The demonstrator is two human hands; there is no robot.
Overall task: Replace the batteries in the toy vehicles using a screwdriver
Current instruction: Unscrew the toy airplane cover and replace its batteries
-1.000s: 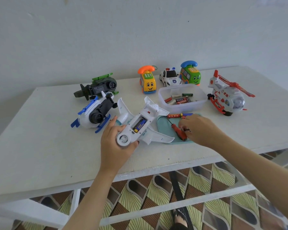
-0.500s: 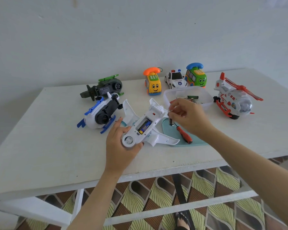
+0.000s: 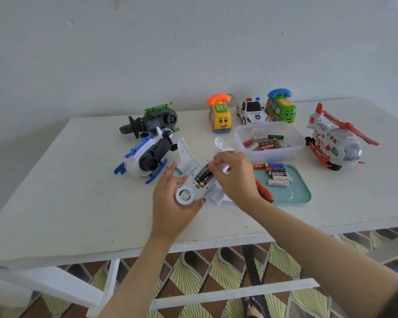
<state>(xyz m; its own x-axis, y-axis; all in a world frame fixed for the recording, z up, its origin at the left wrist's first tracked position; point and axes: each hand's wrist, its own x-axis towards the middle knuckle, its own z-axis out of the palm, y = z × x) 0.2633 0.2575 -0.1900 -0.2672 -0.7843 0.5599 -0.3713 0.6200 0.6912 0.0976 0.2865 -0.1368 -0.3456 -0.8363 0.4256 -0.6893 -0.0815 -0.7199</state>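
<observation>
A white toy airplane lies belly-up on the white table, its battery bay open with two batteries showing. My left hand grips the plane's round nose end. My right hand reaches over the bay, with its fingertips pinching the upper battery there. The red-handled screwdriver lies on the teal tray, partly under my right wrist. Several loose batteries lie on that tray.
A clear tub with more batteries stands behind the tray. Around it are a red-white helicopter, a green bus, a police car, a yellow phone car, a green helicopter and a blue-white helicopter.
My right hand lifted from the tray beside the screwdriver with a battery and brought it left to the plane's bay. A second battery now sits in the bay. My left hand kept its hold.
</observation>
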